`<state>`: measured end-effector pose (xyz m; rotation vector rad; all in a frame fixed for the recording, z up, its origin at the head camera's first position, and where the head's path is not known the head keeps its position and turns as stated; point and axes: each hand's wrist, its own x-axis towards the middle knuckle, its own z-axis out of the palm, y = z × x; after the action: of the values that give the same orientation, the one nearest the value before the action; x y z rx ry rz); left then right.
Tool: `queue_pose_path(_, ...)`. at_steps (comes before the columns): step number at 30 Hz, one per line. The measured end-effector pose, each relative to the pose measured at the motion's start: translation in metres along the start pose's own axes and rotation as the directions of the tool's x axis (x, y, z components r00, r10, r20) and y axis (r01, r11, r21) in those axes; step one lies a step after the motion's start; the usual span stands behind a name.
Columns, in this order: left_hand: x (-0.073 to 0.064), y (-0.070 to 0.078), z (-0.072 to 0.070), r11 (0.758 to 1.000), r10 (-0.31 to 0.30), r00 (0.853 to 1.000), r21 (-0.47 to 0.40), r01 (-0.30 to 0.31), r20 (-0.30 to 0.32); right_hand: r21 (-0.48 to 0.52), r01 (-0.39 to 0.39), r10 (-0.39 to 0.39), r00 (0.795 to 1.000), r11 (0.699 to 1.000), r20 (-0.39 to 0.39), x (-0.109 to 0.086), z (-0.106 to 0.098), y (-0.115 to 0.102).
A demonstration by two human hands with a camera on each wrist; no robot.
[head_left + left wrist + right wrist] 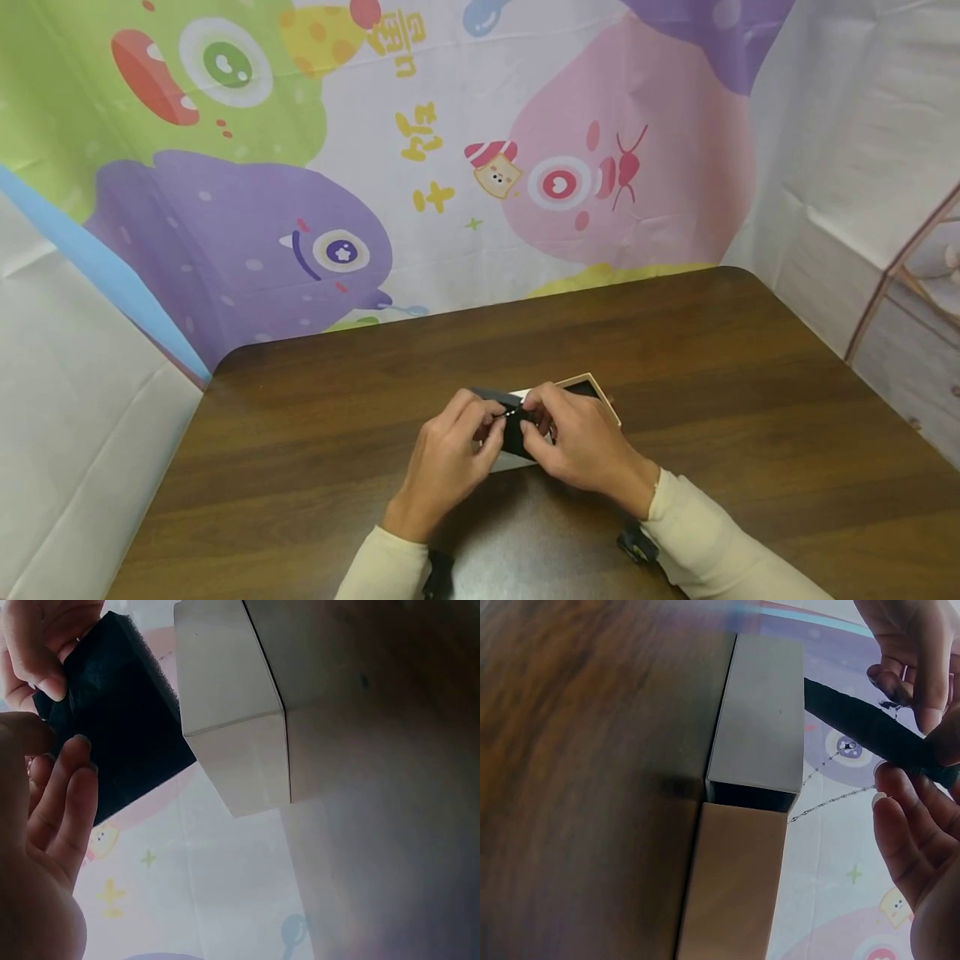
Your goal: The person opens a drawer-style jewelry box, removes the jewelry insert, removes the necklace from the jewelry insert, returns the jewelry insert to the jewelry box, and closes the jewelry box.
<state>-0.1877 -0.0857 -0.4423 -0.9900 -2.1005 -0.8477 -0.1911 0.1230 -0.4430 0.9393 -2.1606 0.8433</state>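
Note:
A black foam pad (124,712) is held tilted above the table between both hands. My left hand (453,450) pinches a thin silver necklace at the pad's edge; a shiny bit shows between its fingertips. My right hand (585,437) grips the pad's edge, its thumb pressed on the face. In the right wrist view, loose lengths of the necklace chain (832,801) hang down from the pad. Behind the hands lies a pale box sleeve (757,720), and from its end sticks out a tan drawer (739,877). The fingers partly hide where the chain meets the pad.
The box rests on a dark brown wooden table (315,433). A cloth with cartoon monsters (450,167) hangs along the table's far edge, and pale cloth walls stand at both sides.

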Motion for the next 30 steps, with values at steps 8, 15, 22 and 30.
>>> queue_pose_path(8,0.0003,0.0001,-0.0004,0.998,0.028,0.999,0.061,-0.027,-0.021,-0.002,0.001,-0.001,1.0,1.0,0.023,-0.0001,-0.0006,-0.0017)
queue_pose_path(15,0.0018,-0.001,-0.0006,0.995,0.045,0.997,0.092,-0.038,-0.069,-0.01,0.029,-0.029,0.999,1.0,0.02,0.0009,-0.0007,-0.0009)
queue_pose_path(22,0.0019,-0.0009,-0.001,0.993,0.051,0.993,0.11,-0.039,-0.106,-0.011,0.044,-0.044,0.999,0.999,0.025,0.0011,-0.0009,-0.0009)
queue_pose_path(30,0.0035,-0.0003,-0.0011,0.992,0.076,0.988,0.106,-0.061,-0.134,-0.029,0.079,-0.079,0.997,0.996,0.0,0.0022,0.0001,0.0004)
